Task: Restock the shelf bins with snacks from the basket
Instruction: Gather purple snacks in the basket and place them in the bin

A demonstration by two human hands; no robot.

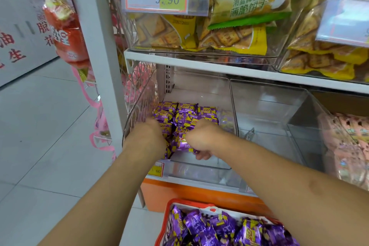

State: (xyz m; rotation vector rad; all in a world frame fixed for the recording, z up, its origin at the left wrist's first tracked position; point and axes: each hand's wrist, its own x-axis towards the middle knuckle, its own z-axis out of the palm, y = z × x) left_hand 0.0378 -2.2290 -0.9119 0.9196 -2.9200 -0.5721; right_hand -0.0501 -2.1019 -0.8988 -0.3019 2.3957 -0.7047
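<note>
Both hands are reaching into the clear bin [139,110] at the left end of the lower shelf [249,75]. The left hand [148,136] is pressing down among the purple snacks [185,115] stacked against the bin's left wall; its fingers are buried, so I cannot tell its grip. The right hand [199,142] is curling around a purple packet [182,145] near the bin's front edge, thumb tucked beneath. The red basket [169,223] is sitting below at the bottom edge, piled with more purple packs [223,229].
</note>
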